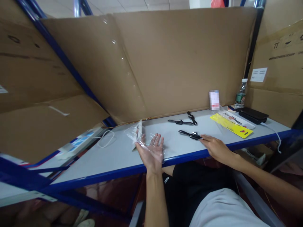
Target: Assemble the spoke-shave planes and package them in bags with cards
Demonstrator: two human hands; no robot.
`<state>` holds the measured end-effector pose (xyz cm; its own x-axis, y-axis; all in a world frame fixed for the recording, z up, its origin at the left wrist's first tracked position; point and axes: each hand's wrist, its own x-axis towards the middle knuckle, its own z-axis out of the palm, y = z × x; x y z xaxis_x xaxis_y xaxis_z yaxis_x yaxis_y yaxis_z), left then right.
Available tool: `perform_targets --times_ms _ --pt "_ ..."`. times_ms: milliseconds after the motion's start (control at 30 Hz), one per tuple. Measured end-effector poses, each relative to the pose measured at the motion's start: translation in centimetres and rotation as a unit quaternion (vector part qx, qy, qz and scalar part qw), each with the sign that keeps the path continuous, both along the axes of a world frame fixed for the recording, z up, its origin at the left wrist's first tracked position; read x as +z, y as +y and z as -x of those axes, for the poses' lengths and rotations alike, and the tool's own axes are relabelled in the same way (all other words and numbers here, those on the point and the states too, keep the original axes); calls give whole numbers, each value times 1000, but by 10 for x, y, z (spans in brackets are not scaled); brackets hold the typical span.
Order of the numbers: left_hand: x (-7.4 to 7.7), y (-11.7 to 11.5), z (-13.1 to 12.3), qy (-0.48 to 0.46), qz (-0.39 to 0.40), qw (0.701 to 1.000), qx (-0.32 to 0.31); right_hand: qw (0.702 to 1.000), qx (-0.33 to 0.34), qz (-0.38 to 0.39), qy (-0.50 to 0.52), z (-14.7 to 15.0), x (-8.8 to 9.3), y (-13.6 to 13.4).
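My left hand [151,154], palm turned up, holds a clear plastic package [136,135] with a pale card-like panel. The thumb lies against it, and the transparent film spreads in front of the half-curled fingers. My right hand [215,146] grips one handle end of a black spokeshave [194,135] with bright screws at its middle. The tool is held low over the tabletop; whether it touches the surface I cannot tell. Behind it lie a second spokeshave [180,122] and a third spokeshave [192,118], set at an angle to each other.
A yellow card [230,125] and white packaging [243,123] lie at the right, beside a black case [252,115] with a white cable. A water bottle [240,94] stands behind. Cardboard walls [180,63] enclose the grey table [101,160]. A white cord [105,138] loops at left.
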<state>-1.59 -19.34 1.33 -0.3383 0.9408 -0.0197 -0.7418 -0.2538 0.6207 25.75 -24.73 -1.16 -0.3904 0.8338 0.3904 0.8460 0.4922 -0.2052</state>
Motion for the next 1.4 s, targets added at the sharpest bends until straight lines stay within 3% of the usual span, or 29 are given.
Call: perform_targets --times_ms 167,300,367,533,600,667,733,800,867,1000,1133,1233,1400 --pt "-3 6 -5 -29 32 996 -74 990 -117 -33 71 -30 -14 -7" --pt "-6 10 -30 -40 22 977 -208 965 -255 -56 -29 -34 -6 -8" --pt "-6 11 -41 -47 26 966 -252 955 -277 -50 -90 -35 0 -8" --pt "-6 8 -48 -61 30 967 -248 970 -220 -7 -108 -44 4 -2" --pt "-6 6 -47 -60 25 968 -243 970 -234 27 -54 -46 4 1" --pt "-6 5 -46 -57 24 968 -243 968 -230 65 72 -44 7 4" --pt "-5 4 -47 -55 25 967 -248 946 -160 127 250 -35 14 7" --pt "-4 4 -48 -52 24 966 -251 897 -70 188 394 -19 25 11" --pt "-4 4 -48 -47 22 968 -246 871 -25 198 449 3 37 17" --pt "-6 4 -49 -31 19 969 -242 917 -8 123 379 51 59 37" --pt "-8 6 -47 -36 17 968 -249 961 -77 85 252 87 64 50" --pt "-10 9 -46 -64 40 965 -252 968 -119 94 199 101 61 50" --pt "-12 13 -47 -114 30 966 -229 976 -119 109 149 107 58 50"
